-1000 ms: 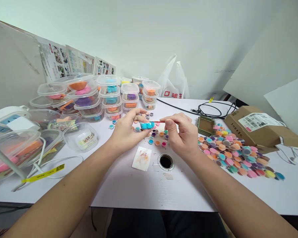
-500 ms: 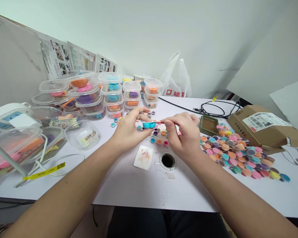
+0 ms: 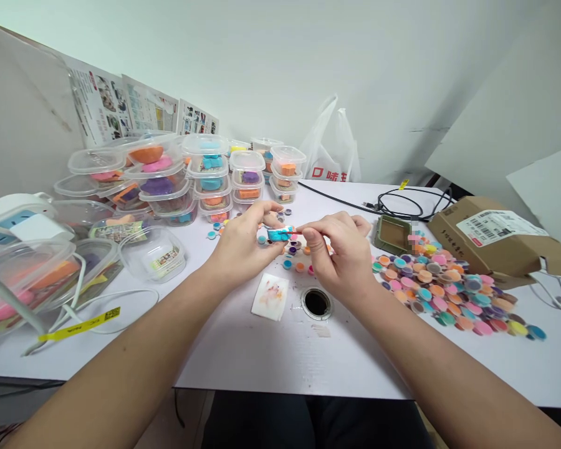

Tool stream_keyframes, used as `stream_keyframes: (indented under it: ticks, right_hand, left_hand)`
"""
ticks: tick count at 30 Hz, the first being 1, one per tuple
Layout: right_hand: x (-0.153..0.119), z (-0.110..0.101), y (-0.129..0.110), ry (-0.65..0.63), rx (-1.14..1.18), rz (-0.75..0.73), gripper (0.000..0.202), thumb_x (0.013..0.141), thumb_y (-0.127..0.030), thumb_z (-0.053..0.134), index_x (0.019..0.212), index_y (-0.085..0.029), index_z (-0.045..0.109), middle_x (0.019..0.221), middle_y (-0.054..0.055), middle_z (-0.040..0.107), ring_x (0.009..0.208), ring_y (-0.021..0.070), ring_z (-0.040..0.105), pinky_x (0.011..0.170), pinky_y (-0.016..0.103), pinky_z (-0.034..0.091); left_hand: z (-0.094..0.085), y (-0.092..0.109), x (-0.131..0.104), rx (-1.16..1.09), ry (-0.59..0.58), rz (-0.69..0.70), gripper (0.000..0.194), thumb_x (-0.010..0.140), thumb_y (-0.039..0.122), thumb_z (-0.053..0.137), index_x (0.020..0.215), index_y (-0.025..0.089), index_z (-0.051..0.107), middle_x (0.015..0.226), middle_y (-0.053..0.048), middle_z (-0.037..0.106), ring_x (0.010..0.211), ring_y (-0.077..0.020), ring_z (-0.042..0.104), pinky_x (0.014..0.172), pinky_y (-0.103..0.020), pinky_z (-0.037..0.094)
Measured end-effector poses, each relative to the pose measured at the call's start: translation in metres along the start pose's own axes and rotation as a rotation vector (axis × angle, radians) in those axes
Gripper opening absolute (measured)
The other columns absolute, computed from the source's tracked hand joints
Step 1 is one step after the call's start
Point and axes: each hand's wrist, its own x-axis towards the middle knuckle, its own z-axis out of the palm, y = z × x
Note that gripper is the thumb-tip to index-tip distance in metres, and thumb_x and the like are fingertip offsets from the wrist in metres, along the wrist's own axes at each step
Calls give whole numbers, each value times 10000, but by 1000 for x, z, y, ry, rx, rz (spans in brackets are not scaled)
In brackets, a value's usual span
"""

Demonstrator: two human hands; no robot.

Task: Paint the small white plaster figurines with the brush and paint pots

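Observation:
Between the fingers and thumb of my left hand [image 3: 247,240] is a small blue and white piece [image 3: 278,234]. My right hand [image 3: 343,249] pinches a thin red brush [image 3: 299,231], its tip at the blue piece. Small paint pots [image 3: 287,265] in several colours lie on the table under and between my hands. Nearer to me, a white tissue [image 3: 270,297] with orange and red stains lies flat, left of a round hole [image 3: 316,303] in the table.
Stacked clear tubs [image 3: 210,165] with coloured shapes fill the back left. At right are a heap of paint pots [image 3: 444,287], a green water tray [image 3: 393,234] and a cardboard box [image 3: 486,243]. A plastic bag [image 3: 330,146] stands at the back.
The blue piece has turned a little in my left hand and now shows some white. My right hand and the brush have shifted slightly left.

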Motion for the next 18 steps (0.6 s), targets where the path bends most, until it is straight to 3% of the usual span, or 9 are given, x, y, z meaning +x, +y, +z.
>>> stream_keyframes:
  ticks: [11,18]
  right_hand:
    - [0,0,0,41,-54,12,170,1023,-232,562,883,-231,658,737,-31,704,748,153,615,854,388,306]
    - [0,-1,-3,92,39,45,200,1033,-247,543,882,-239,673,729,-29,700,731,141,619,861,375,352]
  left_hand:
    - [-1,1,-1,8,-10,20,528,763,99,745,1237,233,555,1013,25,788,1071,-177,712,898,-304,537]
    - [-1,3,-1,-3,-14,-24,523,758,108,745,1228,248,562,1025,27,793,1088,-188,712,904,-322,535]
